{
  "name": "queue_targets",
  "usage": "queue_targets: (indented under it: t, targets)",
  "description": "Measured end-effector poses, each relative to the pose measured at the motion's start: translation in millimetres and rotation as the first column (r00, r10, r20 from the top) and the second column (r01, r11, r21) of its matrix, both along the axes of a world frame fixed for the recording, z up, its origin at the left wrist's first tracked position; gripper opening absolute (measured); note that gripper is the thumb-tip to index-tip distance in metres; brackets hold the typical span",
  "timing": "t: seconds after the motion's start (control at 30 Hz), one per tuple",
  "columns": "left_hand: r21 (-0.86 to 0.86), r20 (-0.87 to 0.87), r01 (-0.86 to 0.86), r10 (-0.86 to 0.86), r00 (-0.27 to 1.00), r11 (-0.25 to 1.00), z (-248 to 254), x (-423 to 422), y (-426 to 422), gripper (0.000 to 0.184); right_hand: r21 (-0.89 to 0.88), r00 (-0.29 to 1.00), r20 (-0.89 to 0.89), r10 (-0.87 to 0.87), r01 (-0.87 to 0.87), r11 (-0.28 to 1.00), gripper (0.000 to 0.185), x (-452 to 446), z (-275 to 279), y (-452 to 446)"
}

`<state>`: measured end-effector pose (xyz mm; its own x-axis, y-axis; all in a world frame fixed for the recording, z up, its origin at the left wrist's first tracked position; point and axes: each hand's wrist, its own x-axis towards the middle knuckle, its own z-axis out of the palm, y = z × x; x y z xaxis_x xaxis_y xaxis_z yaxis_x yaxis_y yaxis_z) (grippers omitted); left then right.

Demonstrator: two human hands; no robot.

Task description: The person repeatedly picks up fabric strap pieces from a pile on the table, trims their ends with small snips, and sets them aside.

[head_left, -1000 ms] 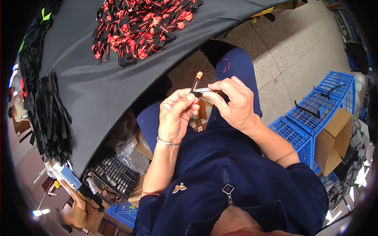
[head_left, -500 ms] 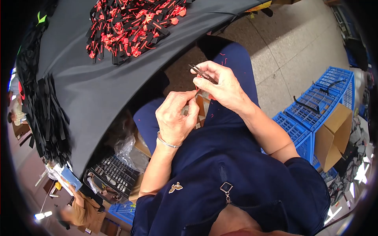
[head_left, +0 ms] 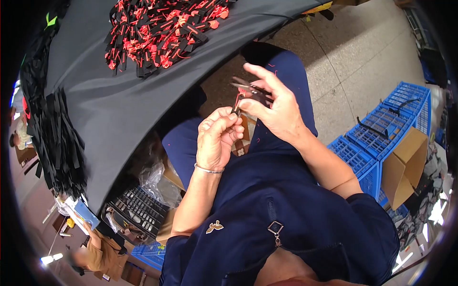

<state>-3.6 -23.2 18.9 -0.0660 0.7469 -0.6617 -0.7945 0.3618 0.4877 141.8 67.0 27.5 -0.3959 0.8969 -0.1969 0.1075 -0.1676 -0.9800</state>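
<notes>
My left hand (head_left: 218, 138) is above my lap, its fingers pinched on a small black strap piece (head_left: 235, 107) with red thread at its upper end. Just right of it, my right hand (head_left: 280, 107) holds dark thread snips (head_left: 253, 88). Their blades point left above the strap piece, and the tool is smeared by motion. The index finger of that hand is stretched out while the thumb lies near the strap piece. Whether the blades touch the thread I cannot tell. Red thread scraps (head_left: 272, 67) lie on my trouser leg.
On the black-covered table (head_left: 119, 105) lies a heap of black strap pieces with red threads (head_left: 162, 35). A bundle of black straps (head_left: 59, 143) hangs at its left. Blue crates (head_left: 377, 128) and a cardboard box (head_left: 403, 164) stand right. Another person (head_left: 102, 255) is at lower left.
My left hand has turned, bringing the strap piece more upright and into sight. The fingers of my right hand have spread and lifted around the snips.
</notes>
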Motion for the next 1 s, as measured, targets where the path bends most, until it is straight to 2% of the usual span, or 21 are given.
queue_targets:
  t: [0.07,0.1,0.2,0.23,0.37,0.6,0.8,0.87,0.97,1.0]
  targets:
    - [0.003,0.010,-0.022,0.022,1.000,1.000,0.9,-0.6,1.0,0.011,0.060,0.992,-0.035,-0.120,0.122,0.991,0.034,4.8,-1.9,-4.3]
    - [0.003,0.015,-0.032,0.032,0.999,0.999,1.1,-0.6,1.2,0.010,0.210,0.991,0.051,-0.122,0.109,0.972,0.028,9.6,-6.7,-5.8]
    - [0.009,0.009,-0.039,0.039,0.999,0.999,0.1,0.7,2.0,0.009,0.433,0.946,0.313,-0.084,-0.064,0.899,0.024,19.8,-3.1,-12.0]
    - [0.020,-0.012,-0.036,0.036,0.999,0.999,-0.4,1.8,1.9,0.009,0.497,0.945,0.307,-0.109,-0.062,0.865,0.023,16.7,0.1,-12.5]
    - [0.048,-0.149,-0.010,0.017,0.989,0.999,0.7,4.9,2.4,0.009,0.539,0.917,0.390,-0.085,-0.152,0.828,0.024,16.4,-6.6,-14.4]
    - [0.022,-0.438,0.071,-0.054,0.898,0.997,6.6,4.4,5.4,0.008,0.570,0.918,0.388,-0.083,-0.168,0.804,0.022,17.2,-7.4,-13.2]
    - [-0.003,-0.477,0.109,-0.097,0.874,0.994,8.6,3.9,6.7,0.009,0.594,0.923,0.374,-0.089,-0.165,0.787,0.020,18.9,-10.5,-13.8]
    - [-0.011,-0.432,0.124,-0.117,0.894,0.992,7.3,-0.1,7.1,0.009,0.617,0.914,0.394,-0.094,-0.187,0.764,0.019,19.2,-9.5,-12.5]
    - [-0.019,-0.402,0.149,-0.144,0.904,0.989,5.5,-3.9,9.6,0.009,0.600,0.925,0.368,-0.089,-0.163,0.783,0.018,17.8,-11.8,-11.7]
    - [-0.021,-0.399,0.157,-0.152,0.904,0.987,5.3,-4.4,10.4,0.009,0.542,0.928,0.368,-0.063,-0.159,0.825,0.017,18.2,-12.4,-11.0]
